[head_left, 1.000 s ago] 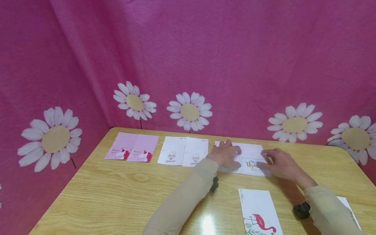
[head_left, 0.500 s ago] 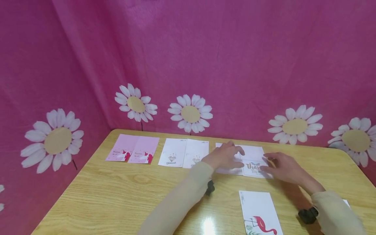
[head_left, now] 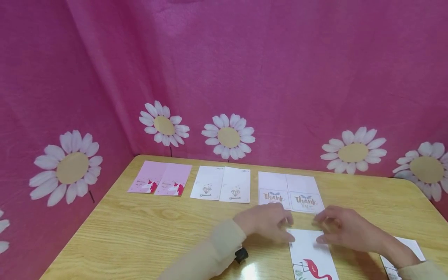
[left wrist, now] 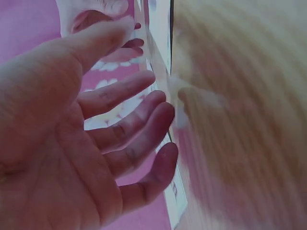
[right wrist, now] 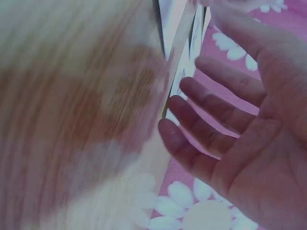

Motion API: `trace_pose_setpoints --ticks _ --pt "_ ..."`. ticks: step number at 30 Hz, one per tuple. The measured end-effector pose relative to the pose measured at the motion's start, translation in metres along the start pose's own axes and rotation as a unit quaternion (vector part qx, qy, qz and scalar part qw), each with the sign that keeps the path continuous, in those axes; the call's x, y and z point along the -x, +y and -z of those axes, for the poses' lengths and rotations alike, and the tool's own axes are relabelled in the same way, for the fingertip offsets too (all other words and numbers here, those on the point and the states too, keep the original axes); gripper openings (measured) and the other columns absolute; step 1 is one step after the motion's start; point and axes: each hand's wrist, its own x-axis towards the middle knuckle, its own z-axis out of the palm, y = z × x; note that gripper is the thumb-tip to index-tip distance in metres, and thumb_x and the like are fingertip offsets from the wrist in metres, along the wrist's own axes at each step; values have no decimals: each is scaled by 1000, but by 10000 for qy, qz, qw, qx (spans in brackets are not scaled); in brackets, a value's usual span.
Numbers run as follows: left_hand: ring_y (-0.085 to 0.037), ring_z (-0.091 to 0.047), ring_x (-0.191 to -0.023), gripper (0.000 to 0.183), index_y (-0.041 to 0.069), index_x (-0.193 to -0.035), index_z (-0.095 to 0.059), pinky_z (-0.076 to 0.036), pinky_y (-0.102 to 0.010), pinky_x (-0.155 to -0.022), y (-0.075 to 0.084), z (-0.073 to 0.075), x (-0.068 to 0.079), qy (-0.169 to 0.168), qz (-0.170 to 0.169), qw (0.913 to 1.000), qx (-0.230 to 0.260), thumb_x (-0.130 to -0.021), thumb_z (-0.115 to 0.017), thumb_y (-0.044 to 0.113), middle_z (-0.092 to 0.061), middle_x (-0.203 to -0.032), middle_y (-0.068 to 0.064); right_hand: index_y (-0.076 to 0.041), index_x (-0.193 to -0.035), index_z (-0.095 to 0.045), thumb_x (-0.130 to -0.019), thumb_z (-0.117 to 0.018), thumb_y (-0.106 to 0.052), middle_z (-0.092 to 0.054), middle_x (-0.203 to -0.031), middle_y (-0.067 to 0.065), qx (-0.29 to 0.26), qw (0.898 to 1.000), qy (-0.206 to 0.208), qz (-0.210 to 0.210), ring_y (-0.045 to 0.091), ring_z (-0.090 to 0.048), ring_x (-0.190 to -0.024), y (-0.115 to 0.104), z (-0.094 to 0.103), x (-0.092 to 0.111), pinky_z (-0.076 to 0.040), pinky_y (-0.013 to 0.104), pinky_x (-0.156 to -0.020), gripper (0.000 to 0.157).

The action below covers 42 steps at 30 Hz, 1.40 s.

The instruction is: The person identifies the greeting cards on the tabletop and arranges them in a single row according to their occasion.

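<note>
A white flamingo card (head_left: 309, 249) lies on the table in front of me, its lower end cut off by the head view's edge. At the card's upper left corner is my left hand (head_left: 264, 222), fingers loosely bent and holding nothing. My right hand (head_left: 353, 231) is over the upper right side of the same card, fingers spread and loosely bent. In the left wrist view the fingers (left wrist: 136, 153) are apart with nothing between them; the right wrist view shows the same of the right fingers (right wrist: 192, 148). Whether either hand touches the card I cannot tell.
Two thank-you cards (head_left: 304, 194) lie side by side just beyond my hands. Further left are two diamond cards (head_left: 235, 184) and two pink unicorn cards (head_left: 173, 179). Another white card (head_left: 406, 249) lies partly under my right forearm. A pink daisy-print curtain (head_left: 280, 77) stands behind the wooden table (head_left: 140, 233).
Both hands have left the thank-you cards and drawn back toward me, to the top of the flamingo card. The thank-you cards now show almost fully.
</note>
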Motion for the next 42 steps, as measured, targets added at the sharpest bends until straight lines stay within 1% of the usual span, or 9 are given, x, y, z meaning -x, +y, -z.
trace_pose_setpoints --ticks 6,9,15,25,28,33,36,40,42 --pt "2 -53 -91 56 35 -131 -63 -45 -14 -75 12 -8 4 -162 183 9987 -445 -83 -78 59 -59 -110 16 -23 -120 -70 -63 -82 -70 -62 -118 -2 353 9968 -707 -116 16 -52 -100 -13 -8 9 -54 32 -83 75" --pt "2 -51 -88 60 36 -131 -63 -43 -14 -71 13 -10 4 -107 252 9981 -560 -79 -81 59 -57 -108 16 -21 -123 -67 -57 -83 -73 -59 -126 4 533 9953 -769 -243 21 -50 -104 -16 -14 11 -55 33 -81 85" --pt "1 -50 -87 65 35 -135 -60 -43 -14 -71 13 -11 5 -100 264 9977 -615 -78 -82 59 -56 -111 15 -20 -118 -63 -53 -84 -75 -56 -122 1 856 9932 -694 -365 20 -48 -101 -18 -19 9 -49 30 -75 87" --pt "0 -52 -89 65 32 -137 -59 -45 -15 -74 12 -8 3 -174 394 9985 -343 -82 -77 61 -57 -112 13 -15 -117 -55 -52 -84 -71 -52 -110 -2 660 9940 -676 -542 21 -46 -98 -20 -21 9 -43 28 -74 90" --pt "0 -56 -94 61 28 -138 -58 -48 -15 -80 10 -7 3 -133 288 9995 -71 -87 -75 56 -60 -115 12 -15 -118 -54 -52 -85 -70 -52 -109 -3 567 9939 -628 -713 22 -47 -100 -20 -22 11 -42 28 -73 91" --pt "3 -62 -104 50 22 -135 -57 -50 -14 -91 12 -4 2 -51 -20 9959 898 -93 -72 46 -68 -119 13 -16 -116 -53 -51 -85 -71 -52 -107 -4 605 9940 -454 -786 22 -48 -100 -18 -24 13 -42 30 -75 92" --pt "4 -67 -92 45 21 -133 -57 -50 -13 -86 18 -5 -1 -43 12 9888 1493 -95 -72 38 -71 -116 11 -15 -116 -53 -51 -84 -72 -52 -107 -3 643 9946 -382 -717 21 -48 -99 -17 -24 13 -41 30 -75 92" --pt "-4 -69 -66 43 17 -131 -55 -53 -14 -73 26 -9 -4 -37 203 9726 2316 -94 -75 22 -74 -107 4 -15 -118 -53 -53 -85 -71 -53 -110 -2 601 9945 -410 -751 21 -48 -99 -16 -23 14 -43 30 -75 91" --pt "-8 -68 -61 44 16 -130 -54 -54 -16 -70 30 -12 -5 -2 309 9653 2595 -92 -76 15 -73 -102 2 -14 -119 -53 -55 -86 -69 -53 -111 -1 503 9943 -455 -818 21 -48 -100 -15 -23 14 -43 28 -75 90"
